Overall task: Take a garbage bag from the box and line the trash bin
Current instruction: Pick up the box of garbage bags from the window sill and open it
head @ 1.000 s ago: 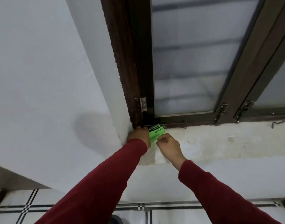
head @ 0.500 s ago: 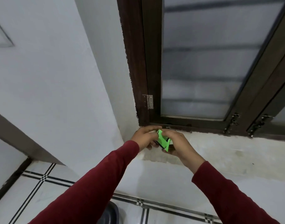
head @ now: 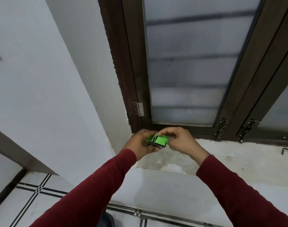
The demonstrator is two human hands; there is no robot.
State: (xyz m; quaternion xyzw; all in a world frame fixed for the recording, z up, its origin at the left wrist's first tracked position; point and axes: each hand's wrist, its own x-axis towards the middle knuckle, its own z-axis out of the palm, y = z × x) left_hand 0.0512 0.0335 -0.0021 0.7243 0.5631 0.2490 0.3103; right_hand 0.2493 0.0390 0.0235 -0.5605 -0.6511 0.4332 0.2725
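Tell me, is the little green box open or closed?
Open. A flap of the green box stands folded up at the end where the right hand pinches; the left hand holds it.

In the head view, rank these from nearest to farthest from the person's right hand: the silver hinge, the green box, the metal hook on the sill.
From the right hand:
1. Green box, pinched by its fingers.
2. Silver hinge, up-left on the window frame.
3. Metal hook, far right on the sill.

We see the box (head: 156,141) held between the left hand (head: 140,143) at its nine o'clock and the right hand (head: 181,141) at its three o'clock, above the sill (head: 238,159). The window (head: 189,71) stands at twelve o'clock, the floor (head: 42,202) at seven.
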